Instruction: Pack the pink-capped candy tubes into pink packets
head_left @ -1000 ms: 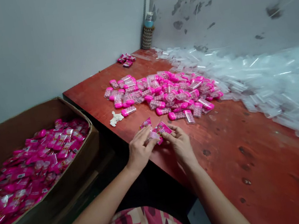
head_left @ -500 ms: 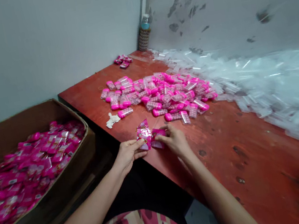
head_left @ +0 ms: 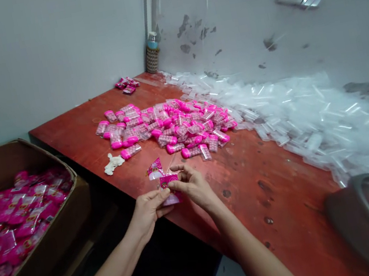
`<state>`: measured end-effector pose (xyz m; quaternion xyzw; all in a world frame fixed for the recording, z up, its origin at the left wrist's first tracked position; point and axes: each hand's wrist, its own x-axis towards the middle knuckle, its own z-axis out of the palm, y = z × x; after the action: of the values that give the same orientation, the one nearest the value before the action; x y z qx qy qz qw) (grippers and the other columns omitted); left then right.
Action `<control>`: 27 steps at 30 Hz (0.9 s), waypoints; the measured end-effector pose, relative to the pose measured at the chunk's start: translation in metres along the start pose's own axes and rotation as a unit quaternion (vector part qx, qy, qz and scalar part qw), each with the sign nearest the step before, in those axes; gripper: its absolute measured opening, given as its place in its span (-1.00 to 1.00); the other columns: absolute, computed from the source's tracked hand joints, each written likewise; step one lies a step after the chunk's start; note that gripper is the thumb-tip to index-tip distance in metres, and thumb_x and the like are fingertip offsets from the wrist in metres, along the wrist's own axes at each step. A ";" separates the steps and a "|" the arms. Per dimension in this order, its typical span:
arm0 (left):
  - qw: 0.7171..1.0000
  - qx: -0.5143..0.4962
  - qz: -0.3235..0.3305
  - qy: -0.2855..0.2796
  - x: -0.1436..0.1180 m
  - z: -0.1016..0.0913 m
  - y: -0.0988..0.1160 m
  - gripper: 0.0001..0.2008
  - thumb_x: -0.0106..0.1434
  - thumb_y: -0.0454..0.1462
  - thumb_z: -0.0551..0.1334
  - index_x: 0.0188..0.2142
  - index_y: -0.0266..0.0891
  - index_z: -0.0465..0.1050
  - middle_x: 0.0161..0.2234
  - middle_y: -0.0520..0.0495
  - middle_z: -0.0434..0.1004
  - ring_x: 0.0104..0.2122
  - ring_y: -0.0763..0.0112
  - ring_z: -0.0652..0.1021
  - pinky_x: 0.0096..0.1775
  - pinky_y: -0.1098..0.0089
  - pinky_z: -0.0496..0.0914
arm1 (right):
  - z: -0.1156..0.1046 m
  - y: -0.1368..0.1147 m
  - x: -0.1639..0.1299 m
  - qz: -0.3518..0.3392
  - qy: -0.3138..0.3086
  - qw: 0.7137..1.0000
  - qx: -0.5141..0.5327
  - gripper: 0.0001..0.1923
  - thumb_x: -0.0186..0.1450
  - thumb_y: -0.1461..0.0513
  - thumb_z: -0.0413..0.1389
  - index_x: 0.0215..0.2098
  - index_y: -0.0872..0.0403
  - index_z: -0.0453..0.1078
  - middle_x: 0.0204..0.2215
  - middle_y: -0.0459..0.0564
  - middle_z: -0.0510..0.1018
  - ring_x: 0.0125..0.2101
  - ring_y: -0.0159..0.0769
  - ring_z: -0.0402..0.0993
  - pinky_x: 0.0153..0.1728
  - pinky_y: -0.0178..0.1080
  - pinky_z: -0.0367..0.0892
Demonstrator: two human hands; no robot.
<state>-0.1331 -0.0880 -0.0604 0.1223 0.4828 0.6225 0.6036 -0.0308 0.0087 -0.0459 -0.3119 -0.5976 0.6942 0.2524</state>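
In front of the near table edge, my left hand (head_left: 149, 211) pinches a shiny pink printed wrapper (head_left: 155, 170) between thumb and fingers. My right hand (head_left: 195, 187) is closed on a second pink printed piece (head_left: 168, 179), which overlaps the front of the first wrapper. Both hands are almost touching, and the fingers hide the lower parts of the two pieces. Just beyond them on the red table (head_left: 251, 193) lies a pile of small clear tubes with pink caps (head_left: 182, 126), filled with pale pink pellets. A crumpled white lump (head_left: 114, 163) lies beside the nearest tube.
To the left stands a cardboard box (head_left: 80, 194) of pink packets (head_left: 18, 210). Empty clear sleeves (head_left: 294, 114) are heaped along the wall. A grey tub (head_left: 349, 223) with pink pellets sits at the right. Several packets (head_left: 127, 85) and a bottle in a woven holder (head_left: 152, 58) stand at the back.
The view has swung right, bringing the tub and wall socket into sight. My right hand has brought its pink piece over the wrapper in my left; before, they were side by side.
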 end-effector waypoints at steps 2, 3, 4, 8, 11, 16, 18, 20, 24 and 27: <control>1.000 0.015 0.007 -0.015 -0.001 -0.001 0.002 -0.79 0.02 -0.22 0.29 -0.41 -0.36 0.51 -0.45 -0.09 0.53 -0.43 0.44 0.51 -0.30 0.37 0.44 | -0.003 -0.002 0.000 -0.003 -0.024 0.999 -0.035 -0.61 0.01 0.20 0.22 -0.20 0.05 0.25 -0.63 -0.25 0.34 -0.62 -0.45 0.29 -0.57 -0.38 0.20; 1.000 0.020 0.011 -0.014 -0.001 -0.002 0.003 -0.80 0.01 -0.22 0.29 -0.43 -0.37 0.51 -0.47 -0.08 0.52 -0.44 0.45 0.50 -0.31 0.39 0.44 | -0.006 -0.004 0.000 -0.006 -0.030 0.998 -0.062 -0.62 0.03 0.19 0.20 -0.20 0.04 0.25 -0.64 -0.25 0.34 -0.62 -0.44 0.29 -0.57 -0.38 0.20; 1.000 0.025 0.013 -0.006 -0.001 -0.002 0.004 -0.80 0.00 -0.23 0.30 -0.44 -0.37 0.51 -0.48 -0.08 0.52 -0.46 0.46 0.50 -0.32 0.41 0.44 | -0.010 -0.005 0.002 -0.013 -0.025 0.994 -0.102 -0.66 0.05 0.16 0.17 -0.21 0.04 0.26 -0.63 -0.23 0.34 -0.62 -0.42 0.30 -0.57 -0.37 0.21; 0.998 0.030 0.010 0.061 0.002 -0.004 0.002 -0.80 -0.05 -0.24 0.33 -0.48 -0.39 0.49 -0.52 -0.07 0.50 -0.51 0.48 0.49 -0.43 0.47 0.44 | -0.043 -0.016 0.021 -0.037 0.151 0.892 -0.425 -0.73 0.21 0.07 -0.04 -0.25 0.06 0.33 -0.42 -0.01 0.47 -0.39 -0.25 0.41 -0.37 -0.25 0.26; 0.996 -0.010 0.004 0.088 0.002 -0.003 0.001 -0.82 -0.09 -0.27 0.36 -0.54 -0.39 0.46 -0.57 -0.05 0.47 -0.56 0.50 0.48 -0.47 0.48 0.44 | -0.074 -0.021 0.040 0.041 0.270 0.760 -0.590 -0.67 0.25 0.11 -0.09 -0.18 0.15 0.32 -0.20 0.24 0.43 -0.18 -0.04 0.37 -0.23 -0.10 0.22; 0.984 -0.113 -0.018 0.135 0.002 -0.002 0.003 -0.84 -0.05 -0.29 0.34 -0.53 -0.36 0.42 -0.57 -0.04 0.48 -0.59 0.51 0.48 -0.53 0.49 0.44 | -0.104 -0.018 0.050 0.089 0.239 0.765 -0.591 -0.65 0.14 0.09 0.05 -0.22 0.18 0.34 -0.27 0.30 0.47 -0.22 0.08 0.41 -0.28 -0.05 0.25; 0.976 -0.154 -0.020 0.150 0.004 -0.002 0.003 -0.85 -0.03 -0.29 0.33 -0.50 -0.35 0.41 -0.56 -0.04 0.48 -0.60 0.50 0.49 -0.54 0.49 0.45 | -0.103 -0.016 0.039 0.086 0.225 0.775 -0.584 -0.67 0.15 0.06 0.03 -0.27 0.16 0.33 -0.35 0.24 0.49 -0.27 0.03 0.43 -0.32 -0.08 0.27; 0.971 -0.188 -0.023 0.149 0.007 -0.001 0.003 -0.84 -0.01 -0.29 0.32 -0.45 -0.35 0.41 -0.54 -0.05 0.49 -0.58 0.47 0.51 -0.54 0.48 0.45 | -0.092 -0.014 0.020 0.077 0.206 0.807 -0.547 -0.67 0.20 0.03 -0.06 -0.33 0.14 0.30 -0.47 0.14 0.49 -0.39 -0.10 0.46 -0.40 -0.16 0.30; 0.961 -0.234 -0.030 0.146 0.014 0.004 0.001 -0.83 0.02 -0.30 0.30 -0.39 -0.34 0.40 -0.49 -0.08 0.51 -0.51 0.40 0.55 -0.48 0.45 0.47 | -0.045 -0.006 -0.032 0.050 0.097 0.970 -0.218 -0.68 0.23 -0.01 -0.11 -0.39 0.07 0.20 -0.57 -0.07 0.43 -0.64 -0.37 0.37 -0.63 -0.34 0.27; 0.956 -0.250 -0.026 0.149 0.017 0.009 0.000 -0.84 0.04 -0.29 0.29 -0.39 -0.34 0.39 -0.49 -0.09 0.51 -0.50 0.38 0.55 -0.45 0.41 0.47 | -0.005 0.004 -0.060 0.058 0.051 0.994 -0.080 -0.73 0.23 0.02 -0.07 -0.36 0.06 0.19 -0.52 -0.10 0.43 -0.66 -0.43 0.35 -0.69 -0.39 0.26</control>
<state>-0.1309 -0.0695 -0.0630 -0.1393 0.3993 0.7189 0.5518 0.0143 -0.0320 -0.0425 -0.4006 -0.6181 0.6408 0.2163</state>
